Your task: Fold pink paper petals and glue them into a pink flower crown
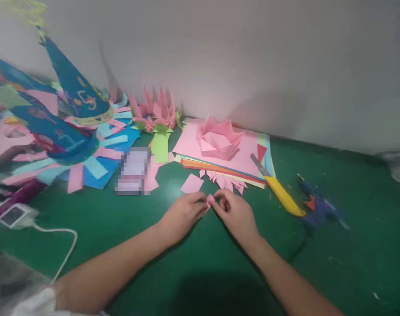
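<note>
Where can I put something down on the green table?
Best is the right front of the table, beside the right forearm and the blue object, with only tiny scraps. Another free patch lies between the phone-like object and left forearm. It's crowded back left, around the blue hats, and back middle, around the paper stack and pink flower.

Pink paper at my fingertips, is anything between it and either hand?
Nothing visible: the left hand and right hand both hold the paper directly. The pink square lies beyond the left hand, not between.
</note>
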The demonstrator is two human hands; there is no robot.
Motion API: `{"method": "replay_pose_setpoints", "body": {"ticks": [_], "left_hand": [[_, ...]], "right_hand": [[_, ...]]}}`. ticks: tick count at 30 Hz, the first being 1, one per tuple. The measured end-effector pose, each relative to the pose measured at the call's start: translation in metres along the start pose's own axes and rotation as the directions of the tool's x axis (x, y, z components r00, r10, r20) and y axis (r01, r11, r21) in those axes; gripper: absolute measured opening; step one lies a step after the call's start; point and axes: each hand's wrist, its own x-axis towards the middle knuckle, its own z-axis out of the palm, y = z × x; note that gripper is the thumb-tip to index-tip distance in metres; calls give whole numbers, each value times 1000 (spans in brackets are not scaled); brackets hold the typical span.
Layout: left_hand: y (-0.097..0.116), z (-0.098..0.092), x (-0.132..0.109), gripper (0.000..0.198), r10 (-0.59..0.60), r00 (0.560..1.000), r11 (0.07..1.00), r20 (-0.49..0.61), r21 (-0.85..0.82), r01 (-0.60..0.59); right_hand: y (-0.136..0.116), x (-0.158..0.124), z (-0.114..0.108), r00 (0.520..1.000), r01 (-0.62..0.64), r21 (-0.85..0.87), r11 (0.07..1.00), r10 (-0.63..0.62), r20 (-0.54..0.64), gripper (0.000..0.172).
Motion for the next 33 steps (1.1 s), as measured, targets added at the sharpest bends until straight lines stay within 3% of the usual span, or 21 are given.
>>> {"method": "replay_pose_setpoints", "body": {"ticks": [11,16,21,29,33], "left_hand": [[-8,-4,-3,27,65,997,996,-35,65,-62],[-16,-15,0,28,141,987,983,82,103,-149],[-19,-21,-1,23,88,988,987,127,120,-103],[-19,-23,-2,20,3,988,997,152,69,-14],[-17,-26,-1,18,-31,985,998,172,57,22]], "right_hand": [[6,-6,-6,966,257,-32,966,-257,15,19],[6,-7,-7,911,407,-29,913,-404,78,17],[-2,-9,-8,837,527,-40,849,-510,200,18],[-4,-7,-10,778,584,24,812,-567,271,20],[-7,-9,-7,797,553,50,832,-546,260,19]]}}
